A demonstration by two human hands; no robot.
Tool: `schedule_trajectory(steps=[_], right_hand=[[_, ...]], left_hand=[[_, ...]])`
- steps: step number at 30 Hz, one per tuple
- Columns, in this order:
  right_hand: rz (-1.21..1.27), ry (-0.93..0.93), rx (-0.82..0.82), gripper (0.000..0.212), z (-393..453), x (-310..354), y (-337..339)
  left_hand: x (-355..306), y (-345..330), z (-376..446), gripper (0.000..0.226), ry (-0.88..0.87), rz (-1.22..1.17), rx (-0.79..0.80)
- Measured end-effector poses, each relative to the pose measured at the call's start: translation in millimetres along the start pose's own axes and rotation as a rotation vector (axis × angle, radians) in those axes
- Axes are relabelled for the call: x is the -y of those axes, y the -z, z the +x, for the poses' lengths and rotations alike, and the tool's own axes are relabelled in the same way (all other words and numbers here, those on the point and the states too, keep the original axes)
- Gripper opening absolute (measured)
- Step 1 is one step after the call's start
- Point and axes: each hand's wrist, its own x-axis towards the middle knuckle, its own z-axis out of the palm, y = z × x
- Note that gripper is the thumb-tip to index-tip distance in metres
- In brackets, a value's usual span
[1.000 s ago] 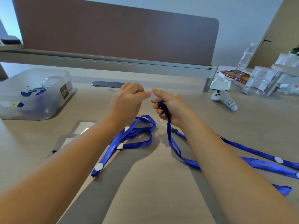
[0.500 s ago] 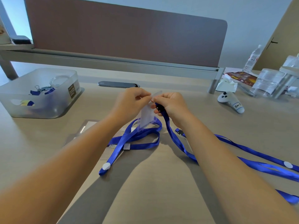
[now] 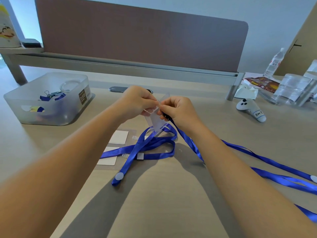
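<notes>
A clear plastic badge sleeve [image 3: 157, 121] hangs above the table's middle. My left hand [image 3: 137, 103] pinches its top edge. My right hand [image 3: 178, 110] touches the left one and grips the black clip [image 3: 166, 116] of a blue lanyard [image 3: 192, 145], whose strap runs down and to the right across the table. A second blue lanyard [image 3: 147, 146] lies looped on the table under the hands. More clear sleeves with white cards [image 3: 118, 137] lie flat beneath that loop.
A frosted plastic bin [image 3: 51, 114] holding clips and lanyard pieces stands at the left. A white controller [image 3: 251, 111], a water bottle [image 3: 274, 63], clear containers [image 3: 293, 88] and a snack packet sit at the right. A brown divider panel [image 3: 142, 36] closes the desk's far edge.
Both hands have come together. The clear sleeve, barely seen a second ago, now hangs from my left fingers. The view has shifted, so everything sits further right.
</notes>
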Motion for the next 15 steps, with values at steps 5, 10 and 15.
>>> schedule_trajectory(steps=[5,10,15], right_hand=[[0.009,0.038,-0.045,0.022,1.6,-1.3,-4.6],[-0.007,0.072,-0.067,0.024,3.6,-1.7,-8.3],[-0.008,0.084,-0.083,0.022,8.1,-1.7,-7.6]], left_hand=[[3.4,-1.6,-1.5,0.017,-0.057,0.034,-0.072],[8.4,-5.8,-1.2,0.016,-0.113,0.059,-0.115],[9.9,-3.9,-0.6,0.011,-0.110,-0.015,-0.091]])
